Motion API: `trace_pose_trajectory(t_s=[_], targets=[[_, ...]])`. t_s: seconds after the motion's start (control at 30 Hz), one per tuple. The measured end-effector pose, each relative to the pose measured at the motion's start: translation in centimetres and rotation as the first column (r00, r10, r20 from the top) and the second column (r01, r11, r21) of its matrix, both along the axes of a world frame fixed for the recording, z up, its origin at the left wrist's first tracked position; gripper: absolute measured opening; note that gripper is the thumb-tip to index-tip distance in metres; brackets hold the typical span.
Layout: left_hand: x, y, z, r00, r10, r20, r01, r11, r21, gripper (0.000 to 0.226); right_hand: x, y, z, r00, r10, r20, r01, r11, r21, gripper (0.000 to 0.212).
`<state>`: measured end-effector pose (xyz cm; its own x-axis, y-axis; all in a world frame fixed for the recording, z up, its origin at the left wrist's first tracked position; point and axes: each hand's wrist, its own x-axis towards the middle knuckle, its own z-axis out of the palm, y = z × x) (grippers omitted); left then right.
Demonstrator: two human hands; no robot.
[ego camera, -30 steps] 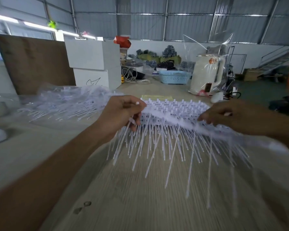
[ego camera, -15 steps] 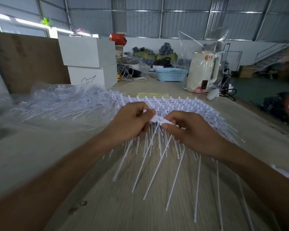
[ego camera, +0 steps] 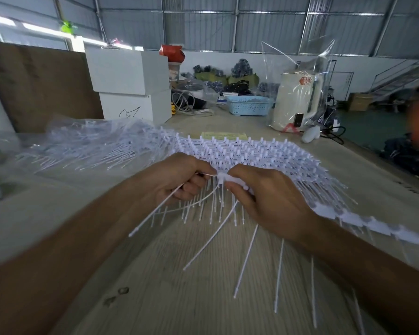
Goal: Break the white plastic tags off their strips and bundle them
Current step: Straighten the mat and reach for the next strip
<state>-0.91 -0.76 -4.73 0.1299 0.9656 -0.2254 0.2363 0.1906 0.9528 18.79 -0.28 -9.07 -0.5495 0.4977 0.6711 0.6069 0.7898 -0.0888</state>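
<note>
White plastic tags [ego camera: 252, 153]: stacked strips on bench [ego camera: 179, 298]. Both hands have closed together: left hand [ego camera: 179, 180] pinches one tag's tail, right hand [ego camera: 264, 199] grips its strip. Snap-off appears under way; bundling not begun.

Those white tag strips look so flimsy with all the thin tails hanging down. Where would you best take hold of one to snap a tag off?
Probably at the thick head end, as both hands do now: the left hand and right hand pinch the strip from either side, close together. The heads form a stiff band, while the long tails hang loose and bend, so gripping there would give little hold.
</note>
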Motion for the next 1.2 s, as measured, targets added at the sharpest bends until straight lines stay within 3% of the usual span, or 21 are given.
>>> trace_pose_trajectory(t_s=[0.23, 0.37, 0.47, 0.57, 0.73, 0.8, 0.9, 0.97, 1.1, 1.2], targets=[[-1.5, -0.2, 1.0, 0.978, -0.194, -0.079, 0.202, 0.974, 0.107, 0.034, 0.3, 0.5, 0.3, 0.976, 0.146, -0.160, -0.191, 0.929, -0.318, 0.017], [-1.8, -0.8, 1.1, 0.935, -0.348, -0.062, 0.353, 0.927, 0.127, 0.020, 0.7, 0.2, 0.9, 0.892, 0.279, -0.356, -0.445, 0.683, -0.579, 0.018], [-2.0, -1.0, 1.3, 0.910, -0.415, -0.004, 0.412, 0.901, 0.134, 0.016, 1.7, 0.0, 1.7, 0.842, 0.305, -0.444, -0.539, 0.484, -0.689, 0.020], [-2.0, -1.1, 1.3, 0.886, -0.464, 0.023, 0.455, 0.877, 0.153, 0.020, 2.3, 0.0, 2.3, 0.815, 0.333, -0.475, -0.577, 0.385, -0.720, 0.019], [-2.9, -1.0, 1.8, 0.876, -0.477, 0.063, 0.459, 0.868, 0.187, 0.024, 3.6, 0.3, 2.7, 0.825, 0.332, -0.456, -0.561, 0.399, -0.725, 0.016], [-4.9, -0.5, 2.7, 0.907, -0.398, 0.139, 0.357, 0.901, 0.248, 0.027, 5.5, 0.6, 2.8, 0.839, 0.220, -0.498, -0.540, 0.444, -0.715, 0.021], [-6.7, 0.3, 2.7, 0.969, -0.150, 0.195, 0.079, 0.940, 0.333, 0.030, 7.0, 1.1, 2.9, 0.812, 0.131, -0.568, -0.547, 0.507, -0.666, 0.023], [-5.4, 0.7, 1.3, 0.991, -0.056, 0.117, 0.007, 0.924, 0.382, 0.017, 6.3, 1.1, 3.0, 0.829, 0.166, -0.534, -0.535, 0.517, -0.668, 0.020], [-1.4, 0.2, -0.9, 0.994, -0.006, -0.110, 0.059, 0.873, 0.485, 0.008, 4.0, 0.2, 2.6, 0.835, 0.290, -0.468, -0.550, 0.484, -0.681, 0.016], [0.4, -0.3, -1.3, 0.995, -0.053, -0.088, 0.091, 0.849, 0.521, 0.019, 2.9, -0.1, 2.0, 0.839, 0.235, -0.491, -0.534, 0.534, -0.656, 0.009]])
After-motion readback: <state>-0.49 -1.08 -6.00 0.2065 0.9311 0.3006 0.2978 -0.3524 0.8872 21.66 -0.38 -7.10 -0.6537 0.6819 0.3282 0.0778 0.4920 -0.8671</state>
